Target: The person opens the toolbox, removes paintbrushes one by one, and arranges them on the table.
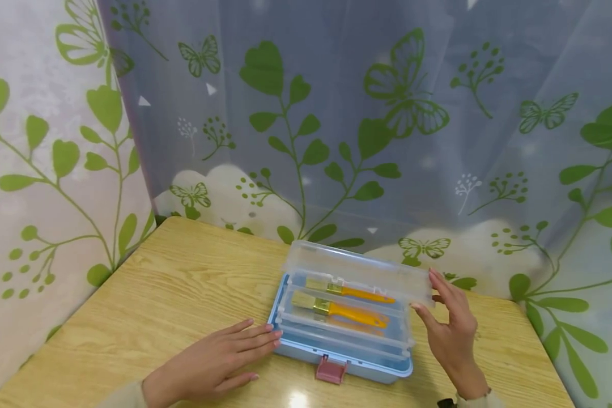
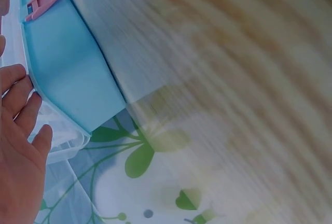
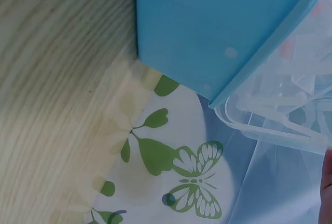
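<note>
A light-blue plastic toolbox (image 1: 298,350) stands on the table with its clear lid (image 1: 357,263) raised at the back. Two paintbrushes lie inside over the clear tray: a narrower one (image 1: 372,296) behind and a wider one (image 1: 352,313) in front, both orange-handled with pale bristles. My left hand (image 1: 224,357) touches the box's left front corner with straight fingers; the left wrist view shows its fingertips along the rim of the blue wall (image 2: 72,63). At the lid's right edge, my right hand (image 1: 451,328) pinches the lid between thumb and fingers. The right wrist view barely catches this hand (image 3: 326,187).
A pink latch (image 1: 331,371) hangs down at the box's front. The wood-grain table (image 1: 199,272) extends to the left and right of the box. Behind it hangs a grey-blue curtain (image 1: 326,68) printed with green leaves and butterflies, close to the raised lid.
</note>
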Available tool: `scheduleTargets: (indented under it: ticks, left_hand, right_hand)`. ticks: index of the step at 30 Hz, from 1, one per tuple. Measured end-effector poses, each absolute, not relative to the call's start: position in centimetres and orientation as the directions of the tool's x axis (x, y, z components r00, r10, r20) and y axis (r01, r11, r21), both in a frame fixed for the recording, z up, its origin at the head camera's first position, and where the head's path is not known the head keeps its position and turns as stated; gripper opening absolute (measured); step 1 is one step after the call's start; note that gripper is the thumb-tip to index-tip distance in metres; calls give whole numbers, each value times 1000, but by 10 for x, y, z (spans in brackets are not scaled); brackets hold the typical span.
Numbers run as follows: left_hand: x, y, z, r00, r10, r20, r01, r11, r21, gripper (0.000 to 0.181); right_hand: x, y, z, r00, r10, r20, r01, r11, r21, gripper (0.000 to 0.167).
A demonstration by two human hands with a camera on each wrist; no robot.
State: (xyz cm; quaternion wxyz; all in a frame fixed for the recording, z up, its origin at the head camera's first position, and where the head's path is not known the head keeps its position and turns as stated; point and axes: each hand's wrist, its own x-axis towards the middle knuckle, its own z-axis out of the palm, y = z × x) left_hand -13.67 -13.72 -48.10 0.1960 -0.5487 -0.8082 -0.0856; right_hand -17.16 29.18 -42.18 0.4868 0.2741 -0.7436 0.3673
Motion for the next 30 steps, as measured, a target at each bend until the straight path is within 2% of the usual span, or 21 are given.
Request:
scheduleTargets:
  ticks: [6,18,30]
  left_hand:
    - [-136,-137,-481,-337,852,400,916,395,-70,63]
    - [-137,-136,-481,-331,850,411,916,394,-78,61]
    - [-140,-134,-481,-345,846,407,913,403,-64,56]
  right_hand:
    - [-178,290,-417,-358,-17,933,-782,551,-290,69]
    - [-189,284,-414,-325,31,945,-789,542,-289,70]
    - [-199,290,-419,-343,43,938,-759,576,-304,69]
